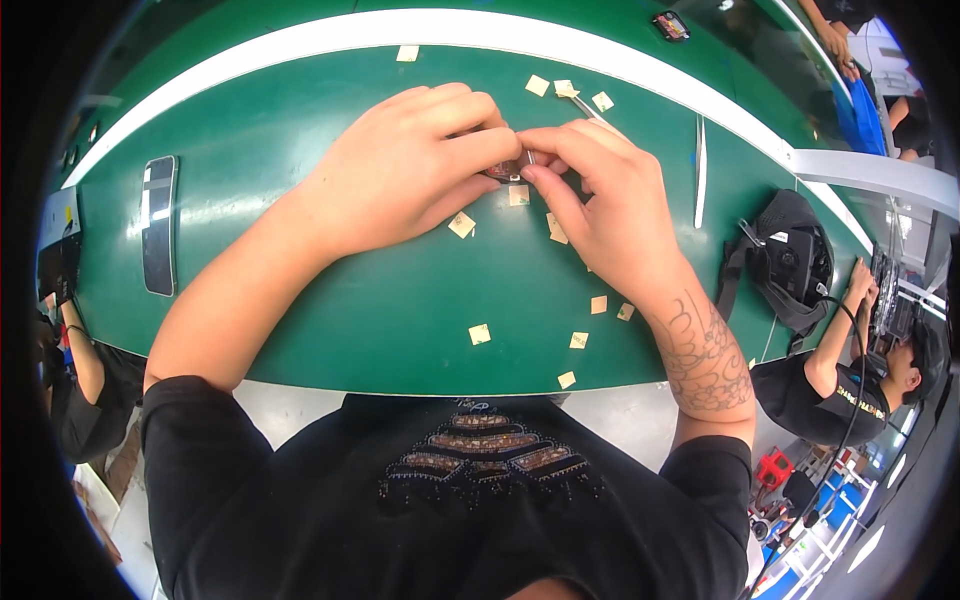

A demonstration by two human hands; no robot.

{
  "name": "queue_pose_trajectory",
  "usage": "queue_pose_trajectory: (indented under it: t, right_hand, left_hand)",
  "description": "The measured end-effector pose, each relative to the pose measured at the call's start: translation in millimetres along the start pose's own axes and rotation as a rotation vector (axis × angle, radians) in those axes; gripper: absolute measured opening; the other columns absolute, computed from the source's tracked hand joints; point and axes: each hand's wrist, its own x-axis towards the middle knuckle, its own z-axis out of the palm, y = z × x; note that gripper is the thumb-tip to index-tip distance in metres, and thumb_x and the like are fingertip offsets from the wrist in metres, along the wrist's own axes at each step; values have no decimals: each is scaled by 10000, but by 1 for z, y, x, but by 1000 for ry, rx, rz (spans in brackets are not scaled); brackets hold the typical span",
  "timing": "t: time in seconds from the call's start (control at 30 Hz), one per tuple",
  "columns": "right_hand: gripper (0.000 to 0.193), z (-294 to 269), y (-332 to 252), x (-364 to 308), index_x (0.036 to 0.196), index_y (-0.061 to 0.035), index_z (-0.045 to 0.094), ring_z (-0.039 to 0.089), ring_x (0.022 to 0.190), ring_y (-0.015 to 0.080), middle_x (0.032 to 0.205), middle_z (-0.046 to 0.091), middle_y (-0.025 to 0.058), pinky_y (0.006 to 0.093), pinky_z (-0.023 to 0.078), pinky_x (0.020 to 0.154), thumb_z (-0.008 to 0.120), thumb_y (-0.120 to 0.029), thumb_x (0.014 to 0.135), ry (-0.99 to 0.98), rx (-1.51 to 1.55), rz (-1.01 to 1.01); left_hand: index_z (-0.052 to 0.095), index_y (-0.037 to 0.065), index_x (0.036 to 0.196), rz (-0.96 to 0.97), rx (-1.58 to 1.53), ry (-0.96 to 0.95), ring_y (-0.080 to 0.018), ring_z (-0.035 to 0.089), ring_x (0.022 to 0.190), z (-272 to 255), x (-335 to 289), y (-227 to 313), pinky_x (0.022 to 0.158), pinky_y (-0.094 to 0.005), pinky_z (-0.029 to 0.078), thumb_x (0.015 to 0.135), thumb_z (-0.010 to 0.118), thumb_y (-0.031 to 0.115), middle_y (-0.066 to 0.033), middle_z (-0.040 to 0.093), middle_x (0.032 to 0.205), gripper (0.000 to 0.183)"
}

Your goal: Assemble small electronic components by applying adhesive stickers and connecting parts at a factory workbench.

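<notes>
My left hand (pixel 410 165) is closed around a small dark part (pixel 507 170) with reddish and shiny bits, most of it hidden by the fingers. Against its right side, my right hand (pixel 612 190) pinches a thin silvery piece (pixel 531 157) between thumb and forefinger; what kind of piece it is cannot be made out. Both hands meet over the green table (pixel 380 310). Just below the part lies a small square of pale yellow paper (pixel 518 195). A slim, pale metal-looking tool (pixel 592 110) sticks out from behind my right hand.
Several more yellowish squares (pixel 480 334) are scattered about the table. A phone (pixel 159 225) lies at the left, a white strip (pixel 700 172) to the right. Beyond it sits a black strapped bag-like object (pixel 790 255). Co-workers (pixel 850 370) sit at both sides; a small black device (pixel 671 26) lies at the back.
</notes>
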Motion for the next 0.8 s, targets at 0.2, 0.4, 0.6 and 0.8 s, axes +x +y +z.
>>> queue_pose_trajectory:
  t: [0.2,0.4,0.6,0.8]
  right_hand:
    - [214,-2,-3,2,1110,-56,758,718,822,276,904,721,95,392,581,743,798,-31,901,-17,76,99]
    - [209,-4,-1,3,1078,-34,780,714,763,202,848,715,75,342,580,694,825,-12,876,-24,155,186]
    - [200,-2,-7,3,1079,-10,777,728,761,216,871,733,95,348,589,708,814,0,883,-24,159,214]
    - [159,-1,-12,3,1043,-2,772,744,792,309,891,738,136,403,595,708,762,27,887,23,7,114]
  left_hand:
    - [674,82,1095,-35,-24,-6,-307,668,1034,-1,1,1,902,-434,555,797,844,64,-63,688,1113,344]
    - [665,81,1098,-43,-25,-18,-308,663,1029,-2,0,1,898,-437,550,791,846,66,-62,677,1078,357]
    - [662,84,1103,-51,-41,-10,-309,658,1005,-1,0,1,880,-438,546,790,845,65,-64,661,1042,363]
    - [651,78,1127,-33,-56,15,-325,658,976,0,2,4,846,-434,551,789,843,57,-78,656,1028,389]
